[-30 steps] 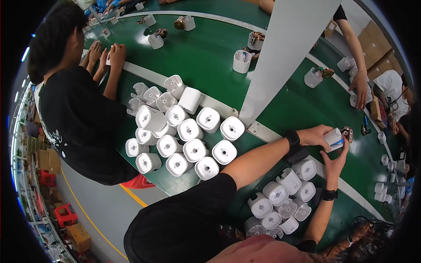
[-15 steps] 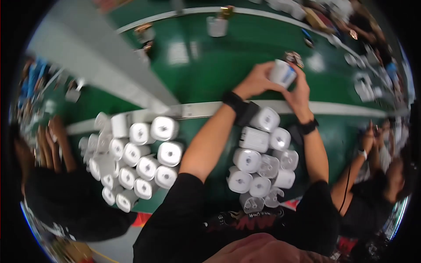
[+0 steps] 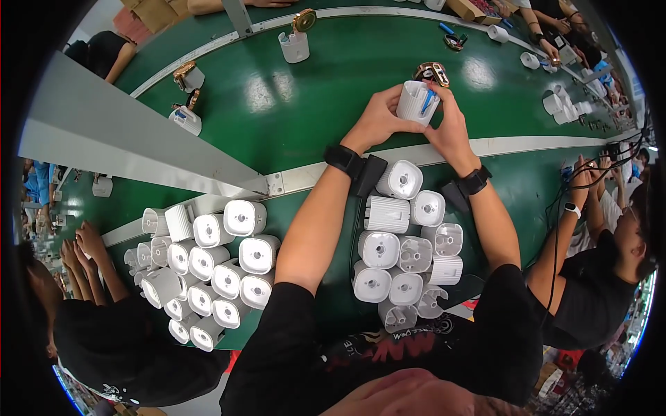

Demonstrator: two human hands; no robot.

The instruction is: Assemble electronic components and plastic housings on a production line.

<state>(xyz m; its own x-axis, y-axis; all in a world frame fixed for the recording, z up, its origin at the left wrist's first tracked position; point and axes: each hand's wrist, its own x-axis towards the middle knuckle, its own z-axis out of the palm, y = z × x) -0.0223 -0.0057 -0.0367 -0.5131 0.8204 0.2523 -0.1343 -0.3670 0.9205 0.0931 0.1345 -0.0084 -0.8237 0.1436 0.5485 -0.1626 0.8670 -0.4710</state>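
Over the green bench, both my hands grip a white ribbed plastic housing. My left hand wraps round its left side, thumb along the bottom. On the right side presses my right hand, its fingers near a blue piece at the housing. A gold-rimmed round part with dark and red bits sits just beyond the housing's far end; how it joins on is hidden. Both wrists wear black straps with a black block.
White housings cluster between my forearms, and more stand to the left. A grey post slants across the left, meeting a pale rail. Housings with gold parts stand beyond. People work at both sides.
The view has shifted and become sharper. The housing has turned in my hands, so its ribbed wall and the blue piece face me. Both hands still hold it.
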